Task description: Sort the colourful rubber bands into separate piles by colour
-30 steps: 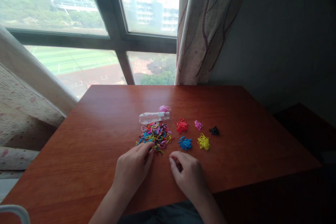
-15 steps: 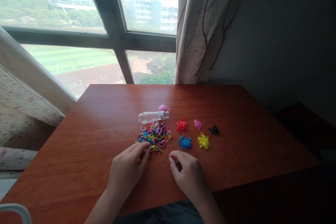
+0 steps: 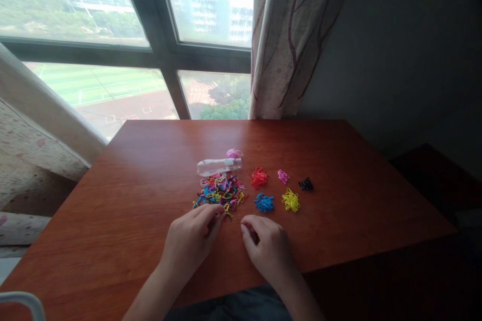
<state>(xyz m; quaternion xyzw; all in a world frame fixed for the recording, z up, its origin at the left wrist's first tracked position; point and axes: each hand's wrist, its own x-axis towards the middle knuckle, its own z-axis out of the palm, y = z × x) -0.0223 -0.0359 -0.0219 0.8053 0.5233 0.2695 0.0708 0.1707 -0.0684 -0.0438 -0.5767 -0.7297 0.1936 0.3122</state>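
Note:
A mixed heap of small coloured rubber bands point(image 3: 221, 191) lies in the middle of a red-brown wooden table point(image 3: 131, 180). To its right sit sorted little piles: red point(image 3: 259, 177), pink point(image 3: 283, 176), black point(image 3: 306, 184), blue point(image 3: 264, 203) and yellow point(image 3: 291, 200). A clear plastic bottle point(image 3: 219, 166) lies on its side behind the heap, its pink cap point(image 3: 234, 153) beside it. My left hand point(image 3: 192, 243) pinches at the heap's near edge, fingertips on a yellow band. My right hand point(image 3: 266, 248) rests curled on the table just right of it, fingers tucked under.
A window with a dark frame point(image 3: 165, 55) stands behind the table, with a patterned curtain point(image 3: 289, 35) at its right. A dark wall point(image 3: 406, 50) runs along the right. A white curved object point(image 3: 22, 303) shows at the bottom left corner.
My left hand's fingertips have drawn in slightly at the heap's near edge, closing on a yellow band. My right hand has stayed where it was.

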